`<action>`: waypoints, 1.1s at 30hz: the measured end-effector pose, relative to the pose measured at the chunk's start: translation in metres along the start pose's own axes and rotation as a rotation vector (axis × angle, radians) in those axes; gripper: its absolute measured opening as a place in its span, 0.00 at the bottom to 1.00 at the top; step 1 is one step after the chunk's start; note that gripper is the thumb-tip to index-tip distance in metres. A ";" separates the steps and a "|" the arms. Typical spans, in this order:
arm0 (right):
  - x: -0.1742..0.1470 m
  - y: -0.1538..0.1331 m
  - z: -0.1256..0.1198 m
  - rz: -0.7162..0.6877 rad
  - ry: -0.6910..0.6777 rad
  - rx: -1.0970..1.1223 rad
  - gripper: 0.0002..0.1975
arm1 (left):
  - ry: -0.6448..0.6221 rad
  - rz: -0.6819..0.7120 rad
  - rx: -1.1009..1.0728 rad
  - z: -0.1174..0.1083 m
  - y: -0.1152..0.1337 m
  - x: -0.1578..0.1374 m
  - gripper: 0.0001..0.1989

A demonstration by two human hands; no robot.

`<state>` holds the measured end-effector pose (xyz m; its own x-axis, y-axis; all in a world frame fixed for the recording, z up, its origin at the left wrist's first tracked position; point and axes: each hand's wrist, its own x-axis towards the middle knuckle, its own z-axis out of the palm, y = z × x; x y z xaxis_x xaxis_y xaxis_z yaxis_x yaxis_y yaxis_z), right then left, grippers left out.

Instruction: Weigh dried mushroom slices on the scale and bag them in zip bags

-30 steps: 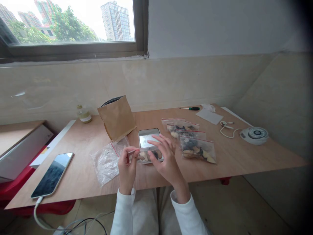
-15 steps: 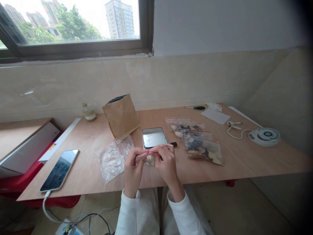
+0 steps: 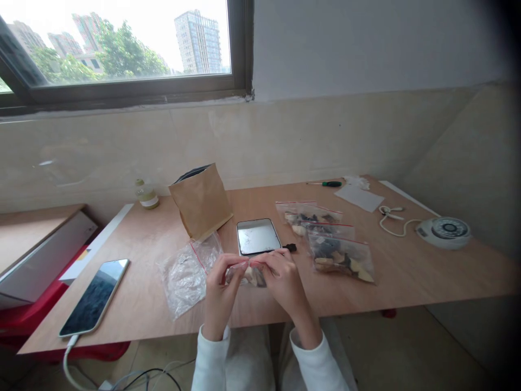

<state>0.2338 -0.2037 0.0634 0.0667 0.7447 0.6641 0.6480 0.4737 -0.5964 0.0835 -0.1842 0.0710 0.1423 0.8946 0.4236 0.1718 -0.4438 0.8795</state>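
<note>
Between my two hands is a clear zip-lock bag (image 3: pixel 255 277) with pale and dark pieces inside. My left hand (image 3: pixel 222 290) pinches its top edge from the left. My right hand (image 3: pixel 285 277) grips the same edge from the right, the fingertips of both hands almost meeting. Much of the bag is hidden behind my fingers. Just beyond the hands lies a digital scale (image 3: pixel 258 237) with a shiny plate, a small black piece (image 3: pixel 290 247) at its right corner. Crumpled clear bags (image 3: pixel 183 279) with a red zip line lie left of my left hand.
Several filled zip-lock bags (image 3: pixel 340 258) lie to the right. A brown paper pouch (image 3: pixel 203 203) stands open behind the clear bags. Around the table are a phone (image 3: pixel 95 298) on a cable, a small bottle (image 3: pixel 146 195), a screwdriver (image 3: pixel 325 184), paper (image 3: pixel 358 197) and a white round device (image 3: pixel 443 233).
The whole view has shifted, so the table sits slightly lower. Both hands keep their pinch on the bag's top edge, and the fingertips have shifted a little along it.
</note>
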 end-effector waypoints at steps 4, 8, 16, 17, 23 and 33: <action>-0.001 -0.003 -0.001 0.001 0.030 -0.018 0.13 | -0.069 -0.025 -0.032 0.002 -0.001 0.004 0.06; -0.003 -0.002 -0.001 0.005 0.025 -0.020 0.12 | -0.029 0.012 -0.032 0.006 -0.002 0.004 0.05; -0.004 0.009 -0.003 0.023 0.024 -0.015 0.08 | 0.141 0.030 0.023 0.004 -0.006 0.000 0.04; -0.004 0.010 -0.002 0.025 0.036 -0.028 0.09 | 0.124 0.035 0.027 0.003 -0.006 0.000 0.04; -0.005 0.010 -0.002 0.022 0.033 -0.053 0.10 | 0.022 -0.054 -0.036 0.004 -0.003 0.002 0.07; -0.008 0.032 -0.015 0.060 0.042 -0.074 0.11 | 0.149 -0.113 -0.032 -0.015 -0.015 0.002 0.08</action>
<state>0.2655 -0.2014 0.0455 0.1380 0.7493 0.6477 0.6961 0.3918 -0.6016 0.0664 -0.1749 0.0622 -0.0226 0.9376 0.3471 0.1467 -0.3403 0.9288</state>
